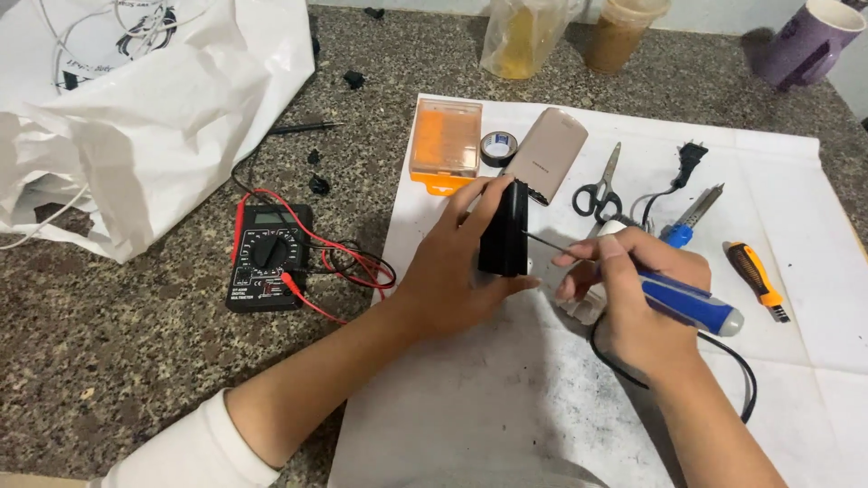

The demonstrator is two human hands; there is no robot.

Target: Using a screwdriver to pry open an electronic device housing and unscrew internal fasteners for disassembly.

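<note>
Black and boxy, the matte plastic adapter block (504, 230) stands on edge on the white paper sheet (506, 398), gripped by the left hand (457, 271), whose fingers wrap over its top and side. The right hand (646, 298) is closed around the blue-and-white-handled screwdriver (674, 298), whose thin steel shaft meets the block's right face. To work well here, the shaft should stay square to that face and in line with whatever it engages, with the left hand bracing the block firmly against the paper so the tip cannot skate across the smooth plastic. The contact point itself is too small to make out. Behind lie a translucent orange plastic box (445, 143), a beige rounded power bank (545, 154), steel scissors (600, 192) and a black multimeter with red leads (269, 258) on the speckled granite surface (108, 343).
</note>
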